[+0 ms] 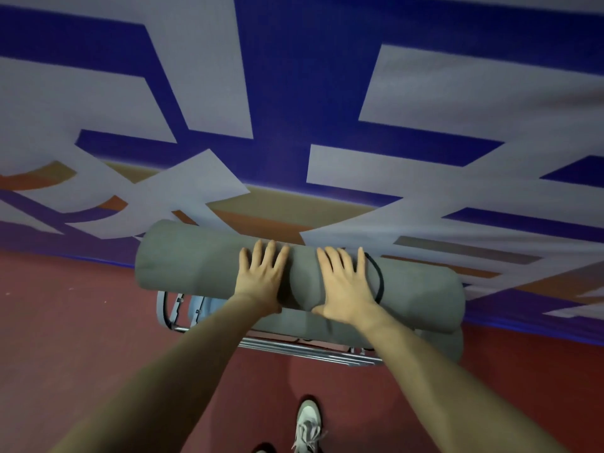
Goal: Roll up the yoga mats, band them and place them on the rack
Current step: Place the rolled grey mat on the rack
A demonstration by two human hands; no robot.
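Note:
A rolled grey yoga mat (196, 259) lies across the top of a metal rack (310, 349), in the middle of the view. A black band (378, 277) circles the roll right of its middle. My left hand (261, 277) rests flat on the roll near its centre, fingers straight and spread. My right hand (344, 284) lies flat beside it, just left of the band. A second grey roll (454, 346) sits underneath, mostly hidden by the top one.
The rack stands against a wall banner (327, 93) with blue and white shapes. Dark red floor (81, 322) spreads on both sides. My shoe (307, 423) is on the floor just in front of the rack.

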